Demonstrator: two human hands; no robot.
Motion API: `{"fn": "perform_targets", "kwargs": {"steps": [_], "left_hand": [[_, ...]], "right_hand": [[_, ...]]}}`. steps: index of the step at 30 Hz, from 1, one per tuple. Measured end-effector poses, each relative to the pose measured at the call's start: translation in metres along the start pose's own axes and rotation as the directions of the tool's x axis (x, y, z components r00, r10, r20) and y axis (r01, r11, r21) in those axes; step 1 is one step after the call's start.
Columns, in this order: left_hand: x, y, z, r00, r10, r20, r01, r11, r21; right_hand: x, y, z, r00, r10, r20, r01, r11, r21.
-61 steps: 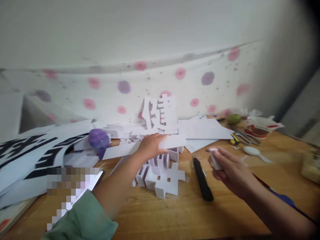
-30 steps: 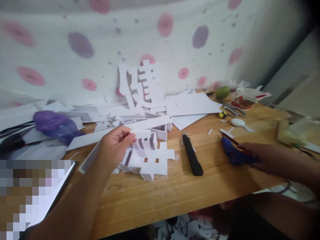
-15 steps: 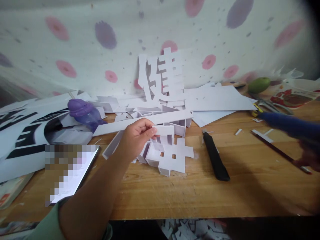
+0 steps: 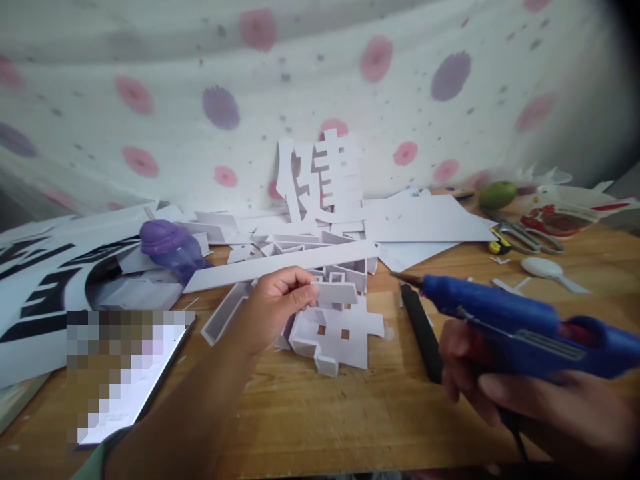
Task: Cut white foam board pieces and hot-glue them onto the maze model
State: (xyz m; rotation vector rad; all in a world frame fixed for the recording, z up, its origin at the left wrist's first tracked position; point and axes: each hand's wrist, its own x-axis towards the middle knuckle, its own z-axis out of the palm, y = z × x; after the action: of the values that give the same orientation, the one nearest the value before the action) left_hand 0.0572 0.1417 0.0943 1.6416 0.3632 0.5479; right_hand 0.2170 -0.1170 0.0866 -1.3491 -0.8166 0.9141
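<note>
Between the thumb and fingers of my left hand point(image 4: 277, 307) is a small white foam board strip point(image 4: 340, 292). It is held just above a white cut-out character point(image 4: 355, 343) with short walls along part of its edge; whether strip and character touch, I cannot tell. My right hand point(image 4: 545, 400) grips a blue hot glue gun point(image 4: 495, 307), slightly blurred, its nozzle pointing left towards the strip. Under the nozzle lies a black utility knife point(image 4: 420, 333), partly covered by the gun and fingers. A long white strip point(image 4: 285, 263) lies across white pieces behind my left hand.
A white cut-out character point(image 4: 320, 180) leans on the spotted curtain. At left are a phone point(image 4: 155, 373), a purple bottle point(image 4: 175, 247) and printed sheets point(image 4: 45, 287). Scissors point(image 4: 530, 237), a tape measure point(image 4: 497, 243) and a white spoon point(image 4: 545, 268) lie at right.
My right hand has brought the glue gun from the far right edge in towards the middle. The strip in my left hand now sits at a slightly different angle. The view has tilted up.
</note>
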Motion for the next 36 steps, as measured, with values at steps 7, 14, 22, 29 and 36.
{"fn": "perform_targets", "kwargs": {"steps": [7,14,22,29,36], "left_hand": [[0.001,0.007,0.002,0.998,-0.011,0.062,0.01,1.0,0.011],[0.003,0.004,-0.003,0.999,-0.018,0.047,0.012,0.991,0.133],[0.002,0.003,-0.004,0.995,-0.085,0.046,0.081,0.994,0.078],[-0.006,0.014,0.006,0.966,-0.213,0.146,0.23,0.967,-0.109],[-0.007,0.013,0.008,0.961,-0.222,0.165,0.242,0.963,-0.115]], "right_hand": [[0.003,0.008,0.005,0.983,0.07,0.171,-0.092,0.988,0.127],[0.004,0.005,0.014,0.974,0.028,0.227,-0.021,0.999,-0.036],[0.003,0.003,0.012,0.979,-0.153,0.136,0.167,0.981,-0.101],[-0.007,0.006,0.006,0.993,-0.077,0.087,0.094,0.974,-0.208],[-0.006,0.008,0.007,0.993,-0.091,0.073,0.108,0.953,-0.283]]}}
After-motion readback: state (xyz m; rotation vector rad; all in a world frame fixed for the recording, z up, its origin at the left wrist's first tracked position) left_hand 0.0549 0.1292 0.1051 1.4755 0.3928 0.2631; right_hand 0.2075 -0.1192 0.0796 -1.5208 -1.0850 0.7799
